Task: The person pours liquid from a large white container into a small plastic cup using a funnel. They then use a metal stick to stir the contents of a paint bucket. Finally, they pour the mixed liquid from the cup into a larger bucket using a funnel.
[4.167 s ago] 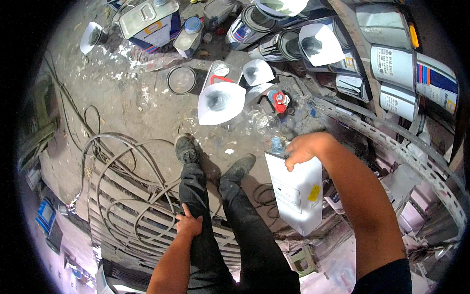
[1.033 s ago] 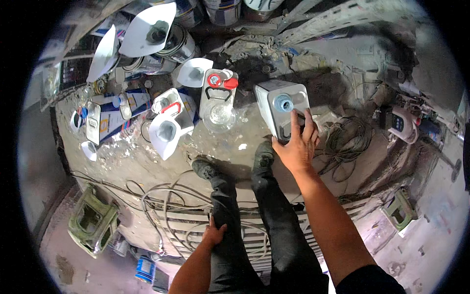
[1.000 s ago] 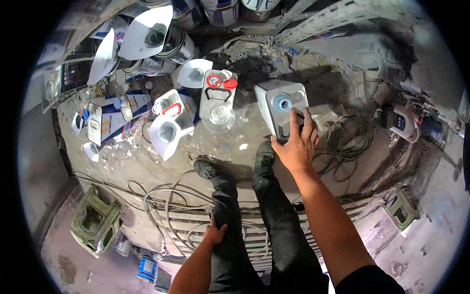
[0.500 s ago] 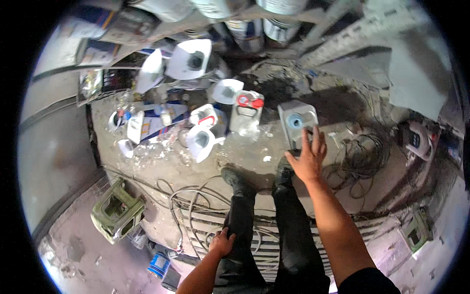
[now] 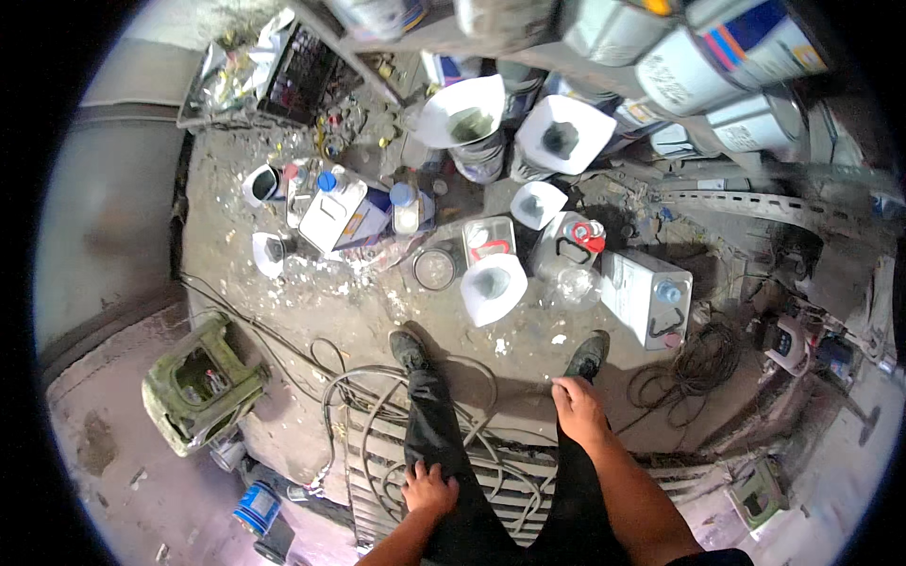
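Observation:
My right hand (image 5: 578, 413) hangs empty over my right knee, fingers loosely apart, just behind my right shoe (image 5: 587, 355). Ahead of that shoe a white rectangular canister (image 5: 645, 296) with a blue cap stands on the dusty floor, apart from the hand. My left hand (image 5: 429, 488) rests flat on my left thigh and holds nothing. In front of my feet are a white funnel (image 5: 492, 286), a clear jug with a red cap (image 5: 568, 257) and a round tin (image 5: 435, 268).
Large paint tins (image 5: 689, 71) and more white funnels (image 5: 562, 132) crowd the back. Cans and bottles (image 5: 344, 209) sit at the left. Cables (image 5: 377, 415) loop over a metal grating under my legs. A green crate (image 5: 201, 380) stands at the left, a coiled wire (image 5: 689, 363) at the right.
My right hand has let go of the white canister and drawn back to my knee. The canister now stands alone on the floor. The view has tilted toward the back shelves.

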Demonstrator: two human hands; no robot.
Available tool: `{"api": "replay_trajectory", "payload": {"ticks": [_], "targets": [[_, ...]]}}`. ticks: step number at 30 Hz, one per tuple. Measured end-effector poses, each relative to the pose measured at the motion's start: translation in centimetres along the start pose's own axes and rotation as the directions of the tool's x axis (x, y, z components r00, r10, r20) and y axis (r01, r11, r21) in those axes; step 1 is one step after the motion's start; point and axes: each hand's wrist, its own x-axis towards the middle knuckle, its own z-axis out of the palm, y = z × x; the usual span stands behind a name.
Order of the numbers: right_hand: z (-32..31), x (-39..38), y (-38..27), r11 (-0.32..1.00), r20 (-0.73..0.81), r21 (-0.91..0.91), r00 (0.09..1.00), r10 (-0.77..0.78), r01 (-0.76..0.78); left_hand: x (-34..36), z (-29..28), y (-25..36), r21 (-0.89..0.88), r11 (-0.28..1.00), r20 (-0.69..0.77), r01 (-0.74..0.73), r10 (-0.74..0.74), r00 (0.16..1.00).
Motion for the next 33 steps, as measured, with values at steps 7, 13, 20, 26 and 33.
{"api": "replay_trajectory", "payload": {"ticks": [7,13,20,26,33], "targets": [[11.5,8.1,-3.0,0.368,0.223,0.798,0.801,0.555,-0.477,3.5,-3.0,-8.6,-0.207,0.965,-0.102,-0.163,0.144,0.984],[14.5,14.9,-3.4,0.124,0.151,0.939,0.707,0.691,-0.322,4.9,-3.3,-11.9,-0.214,0.947,-0.128,-0.240,0.217,0.968],[16.0,15.6,-1.7,0.102,0.103,0.965,0.701,0.706,-0.244,4.8,-3.5,-12.1,-0.184,0.964,-0.066,-0.190,0.181,0.981],[16.2,15.9,-0.4,0.155,0.071,0.950,0.670,0.739,-0.271,4.6,-3.3,-11.3,-0.147,0.978,-0.052,-0.150,0.144,0.988],[15.8,15.5,-0.5,0.237,0.019,0.936,0.708,0.706,-0.261,4.2,-3.4,-10.8,-0.104,0.984,-0.044,-0.142,0.138,0.989]]}}
